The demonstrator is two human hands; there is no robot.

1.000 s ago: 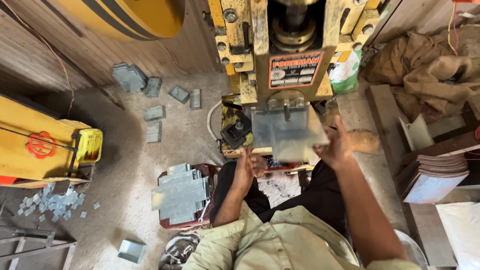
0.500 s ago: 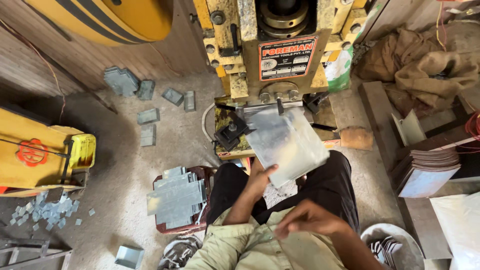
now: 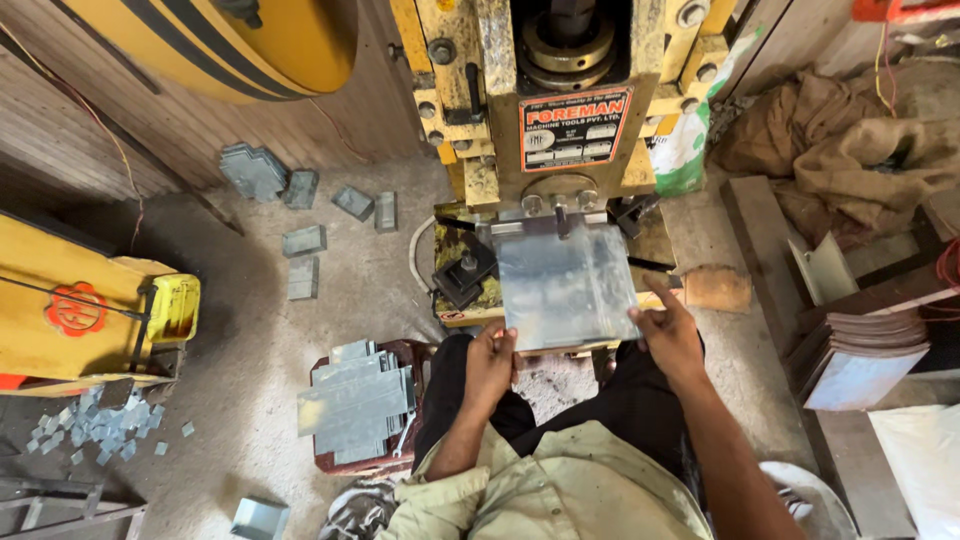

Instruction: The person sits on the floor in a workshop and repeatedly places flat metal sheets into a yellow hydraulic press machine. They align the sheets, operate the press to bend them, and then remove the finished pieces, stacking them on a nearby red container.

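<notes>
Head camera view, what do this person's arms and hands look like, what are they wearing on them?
Both hands are bare: no gloves, rings or watch show on the left hand or the right hand. The forearms are uncovered too. The pale yellow-green shirt has short sleeves that end near the elbows. Black trousers show below the arms.

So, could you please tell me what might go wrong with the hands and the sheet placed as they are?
1. The left hand and right hand grip the near edge of the metal sheet bare; a sharp edge could cut them.
2. The sheet's far edge sits under the yellow press, so the hands are close to the tooling.
</notes>
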